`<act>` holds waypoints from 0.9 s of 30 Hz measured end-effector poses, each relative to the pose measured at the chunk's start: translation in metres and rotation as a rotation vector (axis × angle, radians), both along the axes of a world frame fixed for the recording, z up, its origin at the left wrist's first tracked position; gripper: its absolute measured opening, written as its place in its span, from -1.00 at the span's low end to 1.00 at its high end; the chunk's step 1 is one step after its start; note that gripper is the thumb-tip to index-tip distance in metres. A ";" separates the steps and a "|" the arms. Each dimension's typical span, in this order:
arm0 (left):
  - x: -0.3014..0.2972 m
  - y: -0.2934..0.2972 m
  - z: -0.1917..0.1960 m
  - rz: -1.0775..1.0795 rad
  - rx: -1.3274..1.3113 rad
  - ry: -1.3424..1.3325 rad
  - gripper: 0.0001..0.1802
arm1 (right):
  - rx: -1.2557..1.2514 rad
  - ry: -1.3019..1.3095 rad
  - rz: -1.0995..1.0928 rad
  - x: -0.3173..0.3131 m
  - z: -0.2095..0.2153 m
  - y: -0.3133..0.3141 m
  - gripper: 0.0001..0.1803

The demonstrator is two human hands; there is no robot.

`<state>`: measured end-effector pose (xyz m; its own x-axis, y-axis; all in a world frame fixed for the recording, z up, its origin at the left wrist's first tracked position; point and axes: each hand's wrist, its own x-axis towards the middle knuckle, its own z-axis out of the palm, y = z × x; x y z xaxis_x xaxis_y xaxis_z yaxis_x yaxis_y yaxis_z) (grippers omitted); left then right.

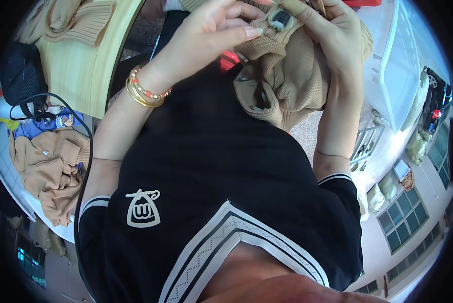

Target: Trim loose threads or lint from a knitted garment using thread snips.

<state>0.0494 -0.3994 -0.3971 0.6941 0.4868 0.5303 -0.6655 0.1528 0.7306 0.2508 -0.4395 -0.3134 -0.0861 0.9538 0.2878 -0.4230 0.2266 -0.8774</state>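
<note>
A tan knitted garment (299, 70) hangs bunched between my hands at the top of the view. My left hand (224, 25) is closed on its upper left edge, thumb along the fabric. My right hand (332, 33) grips the bunched knit on the other side, its fingertips partly cut off by the upper edge. Between the two hands a small dark-and-white patch (281, 20) shows in a round, light-rimmed spot of the knit; its kind I cannot make out. Below, a folded band of the garment carries small shiny spots. Something thin and brownish shows by my right fingers.
At left stands a pale wooden table (80, 70) with tan ribbed knitwear (80, 22) on it. A black mesh pouch (23, 73) and a dark cable (91, 151) lie beside it. More tan knitwear (52, 166) is heaped lower left. A white translucent bin (395, 70) stands at right.
</note>
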 end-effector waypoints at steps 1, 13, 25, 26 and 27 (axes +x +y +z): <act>0.002 0.001 0.001 0.076 0.074 -0.036 -0.50 | -0.239 -0.331 -0.105 -0.001 0.018 -0.001 -0.87; -0.007 -0.022 0.045 0.322 -0.252 0.375 -0.70 | -0.653 -0.402 -0.242 -0.007 0.039 -0.004 -0.94; 0.013 -0.014 0.054 0.611 0.080 0.441 -0.66 | -0.423 -0.171 -0.371 -0.025 0.047 -0.008 -0.94; 0.016 -0.007 0.062 0.668 0.189 0.376 -0.69 | -0.453 -0.176 -0.434 -0.030 0.065 -0.013 -0.94; 0.021 -0.001 0.078 0.659 0.246 0.400 -0.78 | -0.483 -0.186 -0.540 -0.028 0.078 -0.018 -0.93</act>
<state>0.0703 -0.4009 -0.3189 0.4650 0.7636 0.4480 -0.2438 -0.3760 0.8940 0.2229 -0.4576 -0.2356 0.4237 0.8938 -0.1469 -0.1965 -0.0677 -0.9782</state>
